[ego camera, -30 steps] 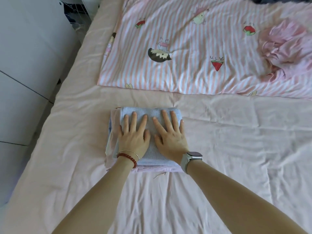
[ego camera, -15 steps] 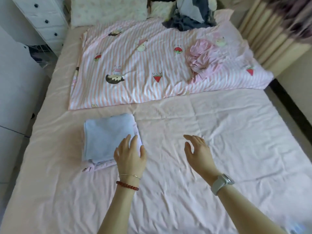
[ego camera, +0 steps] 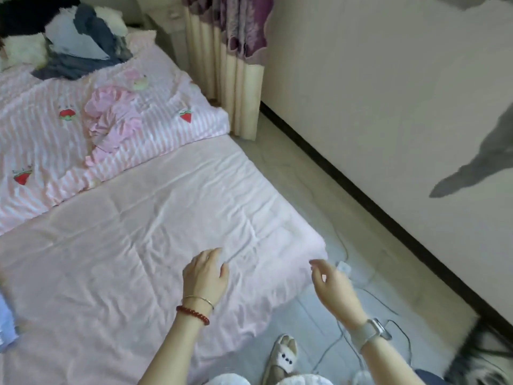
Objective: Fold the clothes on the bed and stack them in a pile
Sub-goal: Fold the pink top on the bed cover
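Head view, left hand relaxed, fingers loose, holding nothing over pink bedsheet, right hand likewise empty beyond the bed edge, folded blue garment far left, crumpled pink garment well apart on striped quilt.

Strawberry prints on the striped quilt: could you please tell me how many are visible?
3: one left of the crumpled pink garment, one right of it, one near the left edge. Others may be hidden.

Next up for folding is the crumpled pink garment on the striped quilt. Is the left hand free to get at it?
Probably yes: the left hand is empty, and only bare sheet lies before the pink garment, though it's a long stretch.
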Demonstrator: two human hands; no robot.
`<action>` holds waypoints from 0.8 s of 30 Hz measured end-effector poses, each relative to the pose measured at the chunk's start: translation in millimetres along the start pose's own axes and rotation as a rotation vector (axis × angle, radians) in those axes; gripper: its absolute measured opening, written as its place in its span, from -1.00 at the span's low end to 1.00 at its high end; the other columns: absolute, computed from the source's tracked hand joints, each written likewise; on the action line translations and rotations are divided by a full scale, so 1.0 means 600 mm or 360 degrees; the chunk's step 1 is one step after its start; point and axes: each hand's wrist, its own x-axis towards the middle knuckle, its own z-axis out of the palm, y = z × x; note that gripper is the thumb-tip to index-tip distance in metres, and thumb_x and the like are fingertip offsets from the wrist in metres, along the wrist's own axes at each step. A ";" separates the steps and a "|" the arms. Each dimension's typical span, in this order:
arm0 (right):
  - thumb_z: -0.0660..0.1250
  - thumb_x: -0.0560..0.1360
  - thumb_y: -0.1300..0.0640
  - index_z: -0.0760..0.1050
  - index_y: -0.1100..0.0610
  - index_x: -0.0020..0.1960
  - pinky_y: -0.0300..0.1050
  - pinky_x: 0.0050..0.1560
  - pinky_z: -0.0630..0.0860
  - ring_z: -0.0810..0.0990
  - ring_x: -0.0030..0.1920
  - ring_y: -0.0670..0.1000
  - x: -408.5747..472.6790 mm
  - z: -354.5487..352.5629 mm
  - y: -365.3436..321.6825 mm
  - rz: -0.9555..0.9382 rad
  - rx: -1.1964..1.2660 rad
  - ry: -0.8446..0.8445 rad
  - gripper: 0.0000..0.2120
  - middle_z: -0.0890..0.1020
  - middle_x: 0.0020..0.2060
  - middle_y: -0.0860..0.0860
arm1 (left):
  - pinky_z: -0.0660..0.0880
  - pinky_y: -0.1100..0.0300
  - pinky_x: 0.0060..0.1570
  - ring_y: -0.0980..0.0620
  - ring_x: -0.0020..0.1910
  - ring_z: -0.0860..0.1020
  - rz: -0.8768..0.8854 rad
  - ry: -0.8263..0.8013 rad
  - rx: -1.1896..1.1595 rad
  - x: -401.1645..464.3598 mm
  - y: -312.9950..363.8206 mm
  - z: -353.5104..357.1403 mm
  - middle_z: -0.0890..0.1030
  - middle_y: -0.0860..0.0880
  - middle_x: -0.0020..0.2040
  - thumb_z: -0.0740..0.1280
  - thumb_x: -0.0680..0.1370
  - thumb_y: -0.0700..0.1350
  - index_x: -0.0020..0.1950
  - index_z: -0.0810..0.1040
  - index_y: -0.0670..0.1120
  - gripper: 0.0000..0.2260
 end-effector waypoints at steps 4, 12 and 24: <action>0.11 0.58 0.16 0.48 0.12 0.25 -0.17 0.11 0.37 0.52 0.18 0.06 0.052 -0.120 0.103 0.0184 0.0011 0.0108 -0.70 0.59 0.15 0.07 | 0.26 0.18 0.26 0.01 0.31 0.39 0.0278 -0.0104 -0.0003 0.067 0.196 0.063 0.43 0.03 0.35 0.18 0.58 -0.04 0.38 0.38 -0.01 -0.64; 0.07 0.58 0.15 0.50 0.15 0.16 -0.03 0.11 0.43 0.48 0.16 0.10 0.252 -0.257 0.173 0.0177 -0.0151 0.0283 -0.72 0.59 0.10 0.07 | 0.30 0.11 0.19 -0.03 0.26 0.42 0.0627 0.0026 0.0119 0.294 0.422 0.087 0.47 0.00 0.30 0.22 0.56 -0.03 0.34 0.42 -0.04 -0.65; 0.07 0.57 0.16 0.51 0.19 0.12 -0.02 0.08 0.45 0.50 0.10 0.12 0.796 -0.421 0.037 -0.0398 -0.0446 -0.0041 -0.72 0.59 0.07 0.09 | 0.33 0.12 0.15 -0.04 0.26 0.42 0.0182 0.0123 0.0012 0.708 0.573 0.072 0.46 -0.01 0.31 0.20 0.57 -0.01 0.36 0.40 -0.03 -0.64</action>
